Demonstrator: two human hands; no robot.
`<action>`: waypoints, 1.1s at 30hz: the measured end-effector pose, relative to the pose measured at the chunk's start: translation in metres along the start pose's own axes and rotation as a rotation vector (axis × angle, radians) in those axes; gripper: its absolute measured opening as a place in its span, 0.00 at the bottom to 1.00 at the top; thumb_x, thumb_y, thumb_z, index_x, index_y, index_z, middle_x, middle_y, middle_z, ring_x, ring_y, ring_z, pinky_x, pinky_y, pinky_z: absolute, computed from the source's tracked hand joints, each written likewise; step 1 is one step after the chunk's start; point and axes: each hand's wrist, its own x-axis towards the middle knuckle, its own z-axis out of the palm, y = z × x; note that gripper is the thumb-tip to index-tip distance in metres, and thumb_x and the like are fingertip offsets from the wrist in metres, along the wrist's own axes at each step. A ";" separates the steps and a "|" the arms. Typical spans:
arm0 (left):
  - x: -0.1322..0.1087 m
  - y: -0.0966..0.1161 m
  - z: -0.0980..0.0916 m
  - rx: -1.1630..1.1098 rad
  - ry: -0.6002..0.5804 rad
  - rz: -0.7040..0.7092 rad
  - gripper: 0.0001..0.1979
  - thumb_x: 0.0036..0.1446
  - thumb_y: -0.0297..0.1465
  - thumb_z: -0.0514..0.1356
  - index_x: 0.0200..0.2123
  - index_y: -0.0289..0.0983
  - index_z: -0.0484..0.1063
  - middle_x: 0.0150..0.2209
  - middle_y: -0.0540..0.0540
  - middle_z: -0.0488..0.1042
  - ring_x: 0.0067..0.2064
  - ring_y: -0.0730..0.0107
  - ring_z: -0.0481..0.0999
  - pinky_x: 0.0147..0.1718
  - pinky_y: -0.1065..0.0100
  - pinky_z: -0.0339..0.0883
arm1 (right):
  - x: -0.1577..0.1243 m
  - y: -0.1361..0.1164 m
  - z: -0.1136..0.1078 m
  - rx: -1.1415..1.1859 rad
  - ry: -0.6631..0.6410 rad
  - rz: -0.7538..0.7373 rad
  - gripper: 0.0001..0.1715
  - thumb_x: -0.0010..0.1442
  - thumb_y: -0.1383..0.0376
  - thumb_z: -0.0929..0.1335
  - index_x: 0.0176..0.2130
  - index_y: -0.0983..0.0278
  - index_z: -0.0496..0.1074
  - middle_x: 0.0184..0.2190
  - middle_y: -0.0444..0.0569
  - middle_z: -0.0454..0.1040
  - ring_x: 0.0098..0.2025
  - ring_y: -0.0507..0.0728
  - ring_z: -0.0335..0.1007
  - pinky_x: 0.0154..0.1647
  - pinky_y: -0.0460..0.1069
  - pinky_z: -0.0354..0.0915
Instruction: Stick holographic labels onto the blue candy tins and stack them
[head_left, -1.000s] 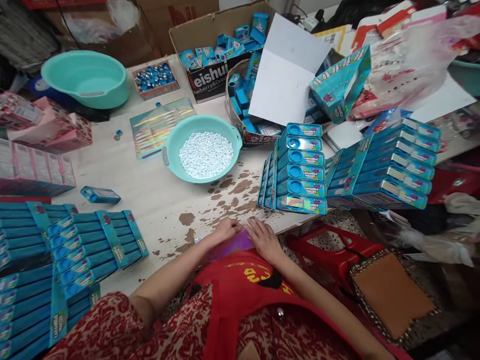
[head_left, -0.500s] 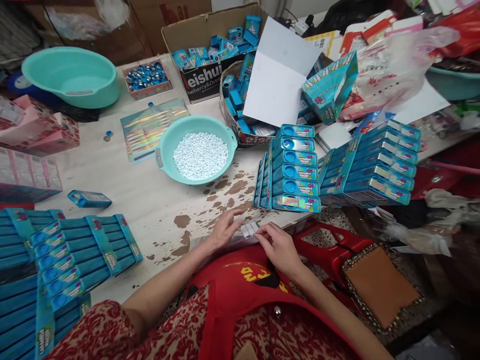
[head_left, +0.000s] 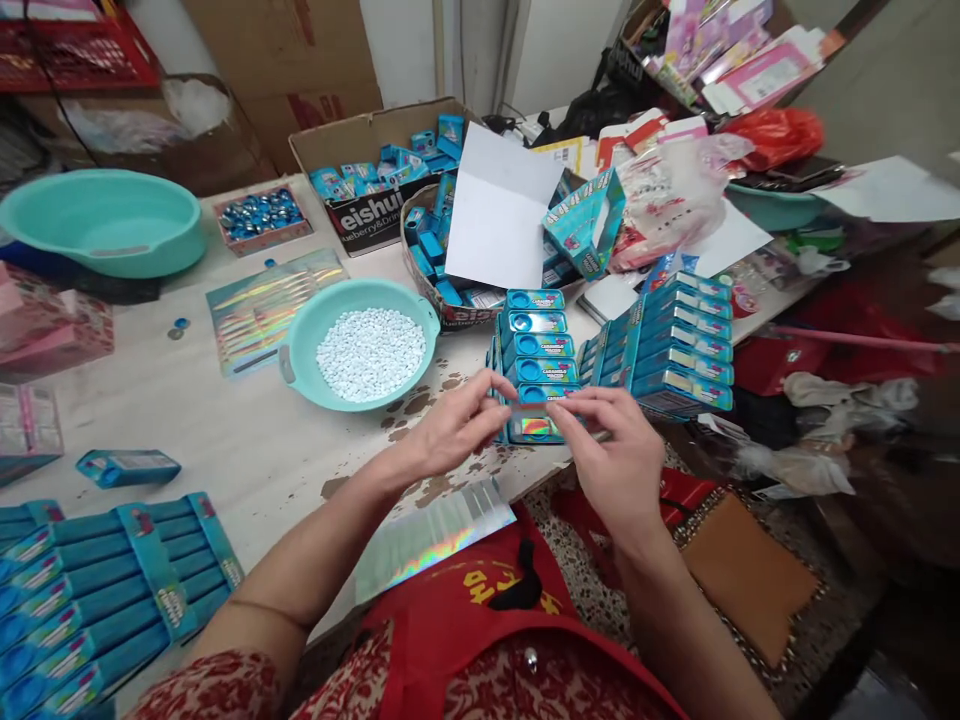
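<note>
A narrow shiny sticker strip is stretched level between my two hands, over the front of a stack of blue candy boxes. My right hand pinches the strip's right end between thumb and fingers. The left end lies at the thumb and index fingertip of my left hand, which is closed on it. Just below the strip, a rainbow-shining sticker shows on the lowest box. A holographic sticker sheet rests at the table edge by my red apron.
A turquoise basin of white pellets stands left of the stack. More blue boxes are stacked to the right and at lower left. Cartons of blue packs are behind. A red stool stands below the table's right edge.
Both hands have risen from the table edge to the front of the box stack, bringing the strip. The sticker sheet now shows uncovered near my lap. The view has shifted.
</note>
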 end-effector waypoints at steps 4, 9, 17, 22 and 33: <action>0.033 -0.012 -0.001 -0.020 0.016 -0.014 0.09 0.58 0.36 0.53 0.39 0.39 0.59 0.18 0.58 0.57 0.20 0.79 0.58 0.20 0.75 0.51 | 0.019 0.021 0.016 -0.034 0.006 0.091 0.09 0.52 0.59 0.70 0.26 0.62 0.75 0.37 0.49 0.68 0.43 0.58 0.64 0.45 0.56 0.62; 0.048 -0.045 0.008 -0.209 0.008 -0.137 0.11 0.56 0.38 0.54 0.39 0.39 0.57 0.18 0.58 0.61 0.19 0.78 0.60 0.20 0.74 0.56 | 0.015 0.041 0.025 0.180 0.075 0.402 0.19 0.45 0.59 0.73 0.36 0.64 0.68 0.36 0.47 0.67 0.35 0.55 0.66 0.33 0.51 0.64; 0.018 -0.061 0.055 0.196 0.379 0.081 0.38 0.56 0.55 0.46 0.62 0.37 0.47 0.64 0.34 0.50 0.64 0.50 0.50 0.58 0.51 0.50 | 0.012 0.043 0.032 0.374 0.053 0.471 0.21 0.46 0.57 0.72 0.36 0.63 0.64 0.31 0.44 0.68 0.32 0.54 0.66 0.33 0.50 0.65; -0.012 -0.101 0.038 0.405 0.224 -0.155 0.38 0.56 0.56 0.40 0.63 0.39 0.52 0.66 0.39 0.49 0.65 0.49 0.48 0.59 0.51 0.45 | 0.012 0.048 0.030 0.419 0.209 0.424 0.15 0.51 0.59 0.69 0.37 0.63 0.64 0.35 0.45 0.68 0.37 0.53 0.66 0.40 0.50 0.64; -0.083 -0.187 0.036 0.189 0.022 -0.587 0.15 0.51 0.39 0.52 0.26 0.33 0.71 0.21 0.52 0.63 0.26 0.74 0.59 0.26 0.72 0.51 | -0.133 0.071 0.072 0.263 -0.534 0.247 0.10 0.61 0.60 0.64 0.39 0.62 0.70 0.35 0.49 0.71 0.35 0.55 0.68 0.36 0.50 0.66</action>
